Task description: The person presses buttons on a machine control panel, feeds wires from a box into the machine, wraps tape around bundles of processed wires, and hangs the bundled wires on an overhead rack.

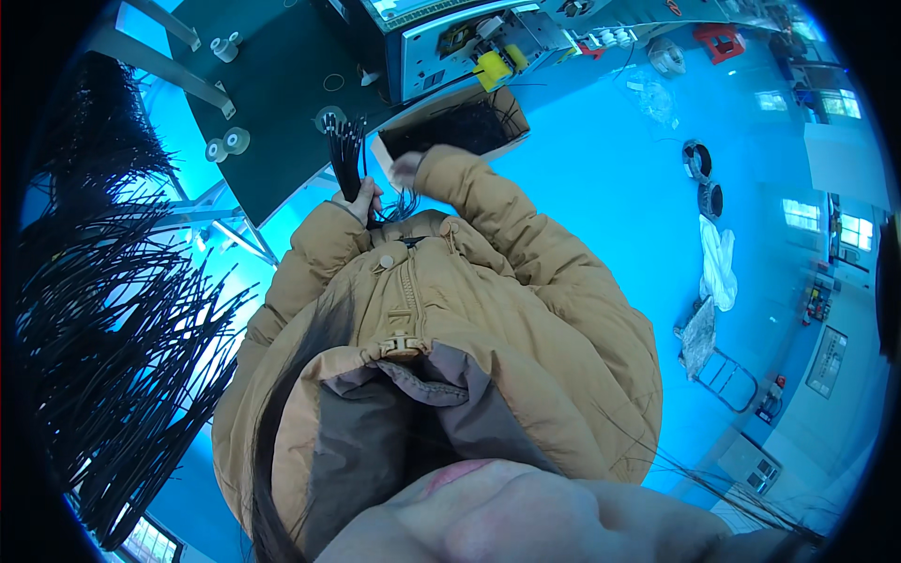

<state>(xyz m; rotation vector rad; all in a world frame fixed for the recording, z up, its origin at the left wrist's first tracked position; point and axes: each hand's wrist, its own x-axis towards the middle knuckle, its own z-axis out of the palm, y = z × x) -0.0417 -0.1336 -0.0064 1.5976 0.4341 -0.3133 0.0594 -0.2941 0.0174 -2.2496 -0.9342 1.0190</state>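
A bundle of thin black wires with pale tips stands nearly upright in my left hand, whose fingers are wrapped round its lower part. Below that grip, loose wire ends fan out in front of my jacket. My right hand is just to the right of the bundle, apart from it and smeared by motion, so its fingers cannot be made out. Right beyond it is an open cardboard box with a dark mass of black wires inside.
A dark green worktop carries several small rolls. At its far right stands a machine with yellow parts. Thick bunches of black wires hang at my left. Wire coils and a red stand are on the blue floor.
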